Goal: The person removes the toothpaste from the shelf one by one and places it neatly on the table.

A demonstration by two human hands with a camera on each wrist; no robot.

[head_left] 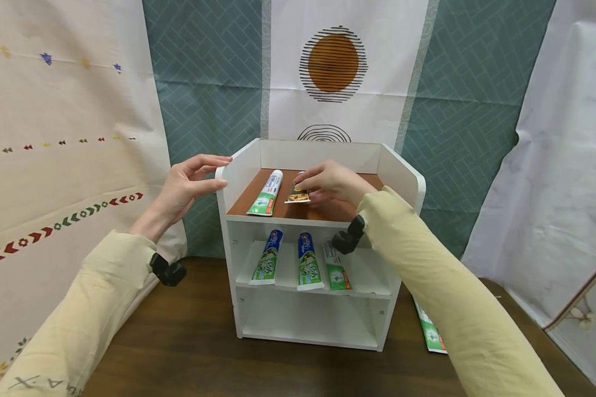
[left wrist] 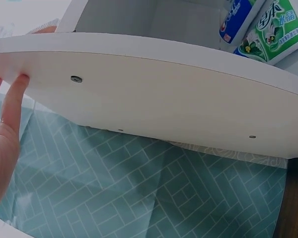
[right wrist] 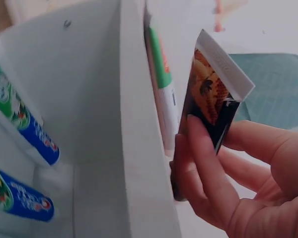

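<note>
A small white shelf unit [head_left: 309, 220] with a brown top surface stands on the table. My right hand [head_left: 330, 181] holds a black toothpaste tube [head_left: 298, 196] with a golden picture, close over that surface. In the right wrist view, fingers and thumb pinch the black tube [right wrist: 208, 94] just below its flat crimped end; the hand hides much of the rest. To its left lies a white-and-green toothpaste tube [head_left: 267, 194]. With nearly straight fingers, my left hand [head_left: 179, 184] touches the upper left side panel [left wrist: 154, 94], fingertips at its edge.
On the middle shelf lie two blue-and-green toothpaste tubes [head_left: 308, 262] and a white-and-green one [head_left: 336, 270]. Another green tube [head_left: 431, 333] lies on the wooden table [head_left: 189, 342] at the right, partly behind my sleeve. Patterned cloths [head_left: 208, 110] hang behind.
</note>
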